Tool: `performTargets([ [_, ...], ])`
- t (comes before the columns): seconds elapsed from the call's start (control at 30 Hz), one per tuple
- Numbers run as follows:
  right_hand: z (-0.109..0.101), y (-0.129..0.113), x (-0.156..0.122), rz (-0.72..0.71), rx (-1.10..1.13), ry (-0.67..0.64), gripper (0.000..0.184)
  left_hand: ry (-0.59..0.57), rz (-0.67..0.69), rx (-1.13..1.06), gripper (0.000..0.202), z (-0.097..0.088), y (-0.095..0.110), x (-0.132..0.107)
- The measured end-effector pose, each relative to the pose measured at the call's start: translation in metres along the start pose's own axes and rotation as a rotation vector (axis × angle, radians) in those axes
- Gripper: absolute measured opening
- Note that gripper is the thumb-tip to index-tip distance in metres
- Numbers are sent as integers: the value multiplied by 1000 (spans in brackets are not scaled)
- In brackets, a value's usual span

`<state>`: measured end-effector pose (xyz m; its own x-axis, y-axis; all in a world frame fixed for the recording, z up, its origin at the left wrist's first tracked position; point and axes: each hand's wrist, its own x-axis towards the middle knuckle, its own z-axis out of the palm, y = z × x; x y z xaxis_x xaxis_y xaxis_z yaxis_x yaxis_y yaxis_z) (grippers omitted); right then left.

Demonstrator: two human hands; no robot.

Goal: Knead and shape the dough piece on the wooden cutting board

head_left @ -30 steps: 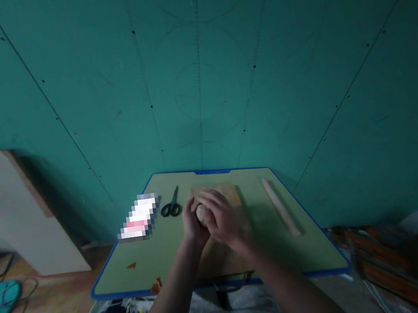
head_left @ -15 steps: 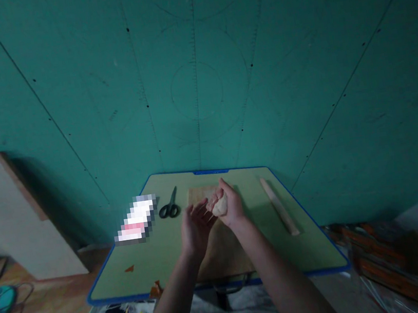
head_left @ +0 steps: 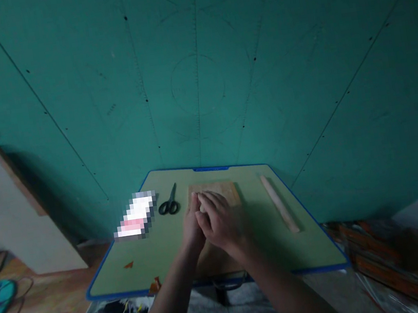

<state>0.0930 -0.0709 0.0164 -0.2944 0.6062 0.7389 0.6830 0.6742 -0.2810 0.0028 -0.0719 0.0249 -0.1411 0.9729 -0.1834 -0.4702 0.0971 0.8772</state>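
Observation:
Over the wooden board, my left hand and my right hand are pressed together around a pale lump of dough. Only a small bit of the dough shows in the gap between the fingers; the rest is hidden. My right hand lies over the top, its fingers curled toward the left. The left hand cups the dough from the left side. A wooden rolling pin rests on the table to the right, apart from both hands.
Black-handled scissors and a blurred-out white and pink item lie on the left of the blue-edged table. Small brown scraps are near its front edge. Behind stands a green wall; a pale panel leans at left.
My right hand has turned over and come left onto my left hand, closing over the dough. The dough, plainly visible in the right hand before, is now mostly covered.

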Motion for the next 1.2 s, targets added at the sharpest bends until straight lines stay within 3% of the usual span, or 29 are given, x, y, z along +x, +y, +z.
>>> performTargets([
  [0.13, -3, 8, -7, 13, -14, -94, 27, -174, -238, -125, 54, -3, 8, -3],
  [0.2, -5, 17, -8, 81, -2, -175, 21, -257, -297, -148, 54, -7, 9, -6],
  [0.23, -7, 23, -9, 117, 0, -217, 20, -260, -254, -103, 52, -11, 9, -7],
  [0.3, -10, 33, -10, 170, -24, -300, 19, -185, -33, 140, 47, -23, 3, -10],
  [0.37, -13, 38, -12, 198, -106, -366, 17, -80, 236, 529, 48, -38, -8, -12],
  [0.43, -15, 36, -15, 199, -217, -408, 12, -47, 423, 913, 55, -53, -25, -15],
  [0.5, -15, 28, -17, 182, -298, -425, 12, -34, 523, 1206, 59, -64, -43, -18],
  [0.6, -6, 12, -12, 166, -307, -437, 16, -23, 616, 1443, 68, -73, -66, -23],
  [0.73, 25, 6, 14, 103, -279, -472, 22, -35, 726, 1522, 90, -76, -75, -28],
  [0.9, 54, 28, 47, 97, -213, -576, 33, -32, 692, 1548, 99, -78, -69, -29],
  [1.03, 42, 58, 46, 220, -168, -671, 40, -21, 655, 1519, 100, -76, -67, -31],
  [1.2, 3, 67, 12, 173, -157, -697, 47, 32, 635, 1484, 108, -70, -67, -35],
])
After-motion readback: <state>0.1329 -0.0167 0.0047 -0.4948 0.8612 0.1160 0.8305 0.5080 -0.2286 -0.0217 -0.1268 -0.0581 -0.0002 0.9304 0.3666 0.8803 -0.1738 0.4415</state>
